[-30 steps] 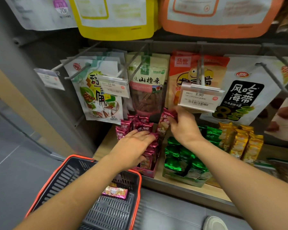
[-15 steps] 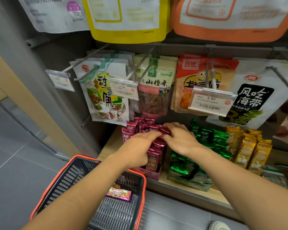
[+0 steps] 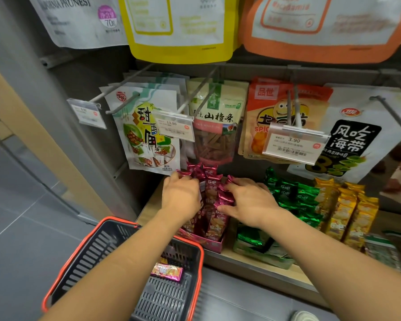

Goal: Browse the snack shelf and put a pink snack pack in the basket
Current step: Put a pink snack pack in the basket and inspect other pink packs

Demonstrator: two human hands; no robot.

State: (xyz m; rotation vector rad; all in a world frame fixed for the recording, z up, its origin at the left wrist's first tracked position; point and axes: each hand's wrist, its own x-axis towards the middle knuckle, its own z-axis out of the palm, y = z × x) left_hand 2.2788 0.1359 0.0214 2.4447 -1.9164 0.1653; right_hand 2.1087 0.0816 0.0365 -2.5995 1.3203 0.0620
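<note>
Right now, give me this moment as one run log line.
left hand: on pink snack packs, grip unclear | right hand: gripping one pack there | basket: wrapped snack inside

Right price tag [image 3: 293, 144], above right hand [image 3: 248, 201]: 3.90
Centre price tag [image 3: 173, 127], above left hand [image 3: 181, 195]: 13.80
Pink snack packs [image 3: 212, 188], between both hands: 乐吧

Shop — hanging snack bags [image 3: 218, 119], price tags [image 3: 293, 144], basket [image 3: 123, 230].
</note>
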